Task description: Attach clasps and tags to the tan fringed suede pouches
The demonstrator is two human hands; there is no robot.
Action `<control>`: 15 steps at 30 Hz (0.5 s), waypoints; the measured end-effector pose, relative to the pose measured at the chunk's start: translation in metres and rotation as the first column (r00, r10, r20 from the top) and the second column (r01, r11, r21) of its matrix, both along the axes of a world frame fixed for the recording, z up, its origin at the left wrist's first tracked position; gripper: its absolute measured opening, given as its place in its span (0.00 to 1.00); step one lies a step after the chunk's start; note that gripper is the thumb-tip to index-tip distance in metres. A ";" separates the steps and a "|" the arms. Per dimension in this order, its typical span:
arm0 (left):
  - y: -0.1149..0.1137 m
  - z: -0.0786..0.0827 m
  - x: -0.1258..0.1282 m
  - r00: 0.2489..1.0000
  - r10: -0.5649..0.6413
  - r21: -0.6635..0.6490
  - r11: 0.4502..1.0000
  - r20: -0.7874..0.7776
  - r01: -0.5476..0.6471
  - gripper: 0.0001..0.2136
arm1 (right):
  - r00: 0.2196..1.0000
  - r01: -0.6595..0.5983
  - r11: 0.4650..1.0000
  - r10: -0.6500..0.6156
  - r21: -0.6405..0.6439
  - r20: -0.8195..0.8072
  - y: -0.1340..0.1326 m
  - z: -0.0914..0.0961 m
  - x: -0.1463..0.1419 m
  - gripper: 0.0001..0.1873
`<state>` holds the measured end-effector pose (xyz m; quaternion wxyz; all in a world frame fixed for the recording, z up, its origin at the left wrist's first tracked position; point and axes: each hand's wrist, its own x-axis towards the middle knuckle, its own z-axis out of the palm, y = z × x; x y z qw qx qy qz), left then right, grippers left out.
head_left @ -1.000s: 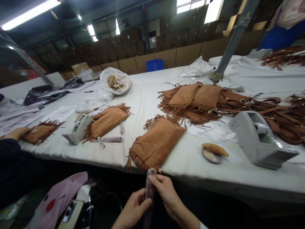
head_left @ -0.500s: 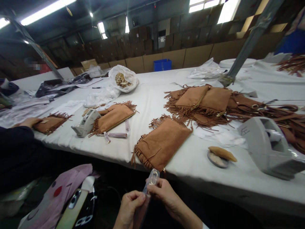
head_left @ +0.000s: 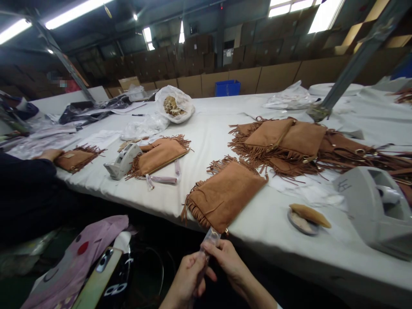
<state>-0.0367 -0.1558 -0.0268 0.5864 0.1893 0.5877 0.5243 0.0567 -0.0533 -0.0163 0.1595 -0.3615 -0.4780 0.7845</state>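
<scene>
Found white-covered worktop (head_left: 206, 133) running across the view, with fringed brown bag (head_left: 227, 195) lying flat at its near edge. Logged grey tape dispenser (head_left: 367, 210) at the right, well apart from the work. Observed left hand (head_left: 188, 278) and right hand (head_left: 228, 261) close together, just in front of the bag's near corner. Recorded left grip as closed, pinching the lower part of clear plastic sleeve (head_left: 211, 236); recorded right grip likewise, closed near the upper end. Located sleeve off the worktop's edge, beside the bag's zip pull (head_left: 226, 231). Could not make out contents. Judged best worked with light, even pinching, film smooth, clear of zip pull.
</scene>
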 end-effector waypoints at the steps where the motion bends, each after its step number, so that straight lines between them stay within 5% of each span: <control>1: -0.001 -0.002 0.000 1.000 0.011 -0.003 1.000 -0.007 -0.011 0.30 | 1.000 0.021 1.000 -0.021 -0.015 0.020 0.001 -0.001 -0.001 0.20; 5: -0.005 0.002 0.000 0.998 0.036 -0.008 0.999 -0.052 -0.037 0.30 | 0.995 0.097 0.992 -0.093 -0.079 0.047 0.005 -0.007 -0.007 0.22; 8: -0.006 0.006 0.002 0.992 0.065 -0.013 0.998 -0.107 -0.066 0.31 | 0.998 0.015 0.997 -0.011 -0.072 0.054 0.006 -0.005 -0.007 0.21; 11: -0.005 0.007 0.004 0.985 0.083 -0.020 0.996 -0.148 -0.087 0.31 | 0.992 -0.102 0.995 0.101 0.011 0.070 0.006 0.000 -0.004 0.12; 15: -0.003 0.009 0.005 0.972 0.079 -0.040 0.995 -0.219 -0.090 0.31 | 0.995 -0.092 0.990 0.087 0.104 0.054 0.003 0.002 -0.002 0.02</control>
